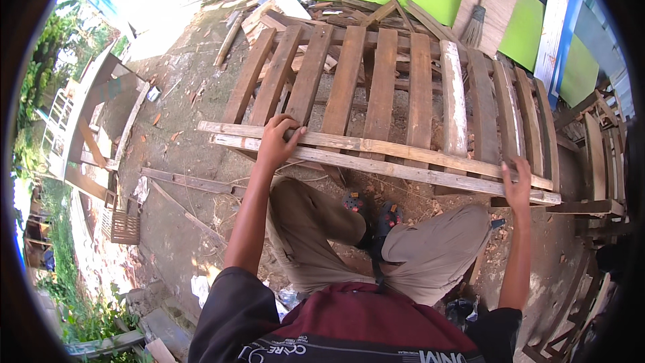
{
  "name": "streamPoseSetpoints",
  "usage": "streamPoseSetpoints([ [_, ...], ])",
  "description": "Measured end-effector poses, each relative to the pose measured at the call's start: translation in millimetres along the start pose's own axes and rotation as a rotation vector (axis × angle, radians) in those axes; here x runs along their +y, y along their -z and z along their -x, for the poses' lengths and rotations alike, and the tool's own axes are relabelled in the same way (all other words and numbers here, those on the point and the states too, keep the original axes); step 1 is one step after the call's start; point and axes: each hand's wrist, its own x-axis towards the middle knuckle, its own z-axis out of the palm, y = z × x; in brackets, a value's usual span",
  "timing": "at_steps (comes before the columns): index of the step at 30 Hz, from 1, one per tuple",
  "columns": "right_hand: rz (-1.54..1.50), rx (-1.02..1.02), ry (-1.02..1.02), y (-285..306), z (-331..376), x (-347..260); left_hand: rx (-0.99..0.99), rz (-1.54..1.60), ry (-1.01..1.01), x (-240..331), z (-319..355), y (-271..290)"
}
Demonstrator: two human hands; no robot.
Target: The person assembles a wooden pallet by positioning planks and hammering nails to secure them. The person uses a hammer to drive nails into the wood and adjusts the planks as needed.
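Note:
Two long split-bamboo strips, an upper one (396,150) and a lower one (376,167), lie side by side across the near ends of the slats of a wooden slatted frame (383,74). Toward their left part, my left hand (277,140) is closed round the upper strip, with its thumb and fingers curled over it. Near the right ends, my right hand (516,185) grips the strips, its fingertips over the upper one. Beneath the strips, my knees are bent and apart.
Scrap wood (279,10) is heaped behind the frame, near a broom (474,23) leaning on a board. At left stand a plastic crate (122,220) and a tilted wooden structure (101,114). Loose planks (191,180) lie on the dirt floor. More slatted wood (596,154) stands at right.

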Motion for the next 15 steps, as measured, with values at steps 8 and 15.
streamPoseSetpoints([
  [8,-0.028,-0.093,-0.074,-15,15,-47,-0.154,0.047,-0.094,34,-1,-8],
  [15,-0.113,-0.166,-0.049,-11,5,-9,-0.234,0.069,-0.186,57,-8,-32],
])
